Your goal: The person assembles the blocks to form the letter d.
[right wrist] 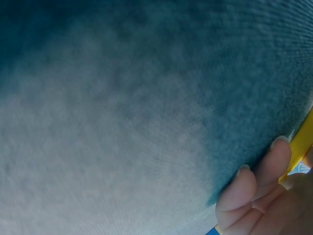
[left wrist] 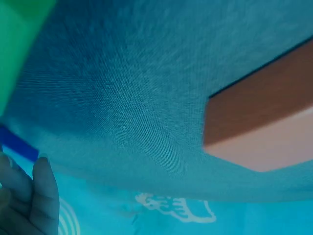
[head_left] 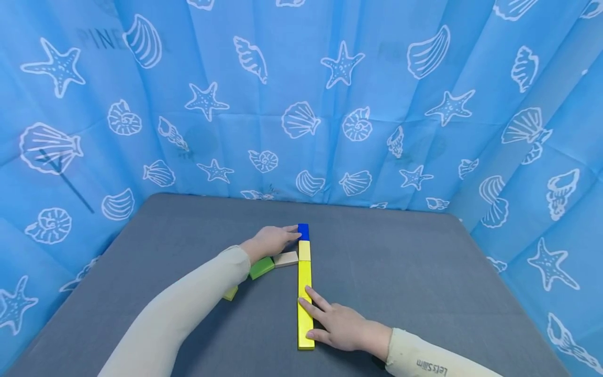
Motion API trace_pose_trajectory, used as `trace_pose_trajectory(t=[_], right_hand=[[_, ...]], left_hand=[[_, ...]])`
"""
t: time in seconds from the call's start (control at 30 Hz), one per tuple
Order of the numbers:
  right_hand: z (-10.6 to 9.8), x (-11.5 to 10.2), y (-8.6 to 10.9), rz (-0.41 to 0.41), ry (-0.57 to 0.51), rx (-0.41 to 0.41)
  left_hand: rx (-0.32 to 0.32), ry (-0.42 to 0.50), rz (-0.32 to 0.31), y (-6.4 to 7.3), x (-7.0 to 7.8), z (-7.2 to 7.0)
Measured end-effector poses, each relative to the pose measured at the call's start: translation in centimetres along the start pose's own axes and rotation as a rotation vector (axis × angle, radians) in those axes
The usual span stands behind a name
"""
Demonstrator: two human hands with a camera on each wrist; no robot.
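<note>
Block row (head_left: 303, 279) | 12-o'clock line, apparently steadied by unclenched right grip (head_left: 343, 325) | left grip (head_left: 270, 242) touching blue block (head_left: 304, 231), pinch unclear

At the centre of the head view, my left hand (head_left: 269, 243) touches the left side of a short blue block (head_left: 304, 232). Below it, lying flat end to end in one straight row, come a short pale yellow block (head_left: 304, 251), a long yellow block (head_left: 304, 273) and a second long one (head_left: 306, 343), my right hand (head_left: 343, 325) resting across both.
</note>
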State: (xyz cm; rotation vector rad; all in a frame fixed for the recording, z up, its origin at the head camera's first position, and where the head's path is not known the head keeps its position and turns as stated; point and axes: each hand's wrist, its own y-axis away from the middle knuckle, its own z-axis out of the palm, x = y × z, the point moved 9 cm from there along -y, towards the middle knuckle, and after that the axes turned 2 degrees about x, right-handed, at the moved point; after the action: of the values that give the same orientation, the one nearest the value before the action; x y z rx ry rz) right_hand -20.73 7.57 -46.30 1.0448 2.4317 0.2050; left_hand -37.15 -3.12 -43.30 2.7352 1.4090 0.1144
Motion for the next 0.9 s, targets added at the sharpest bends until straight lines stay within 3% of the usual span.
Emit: trace_pose_trajectory(t=[0.1, 0.2, 0.47, 0.67, 0.9], right_hand=[[0.0, 0.0, 0.0, 0.0, -0.002, 0.0], [0.0, 0.0, 0.0, -0.004, -0.004, 0.003], [0.0, 0.0, 0.0, 0.008, -0.005, -0.004], [0.0, -0.1, -0.1, 0.003, -0.01, -0.005], [-0.1, -0.2, 0.0, 0.001, -0.016, -0.007]], left_hand=[[0.057, 0.023, -0.007, 1.6, -0.4, -0.5], [0.072, 0.03, -0.015, 3.8, -0.8, -0.5], [0.114, 0.059, -0.023, 11.4, -2.3, -0.3], [0.183, 0.093, -0.018, 16.8, -3.9, -1.1], [0.179, 0.136, -0.005, 21.2, -6.1, -1.0]])
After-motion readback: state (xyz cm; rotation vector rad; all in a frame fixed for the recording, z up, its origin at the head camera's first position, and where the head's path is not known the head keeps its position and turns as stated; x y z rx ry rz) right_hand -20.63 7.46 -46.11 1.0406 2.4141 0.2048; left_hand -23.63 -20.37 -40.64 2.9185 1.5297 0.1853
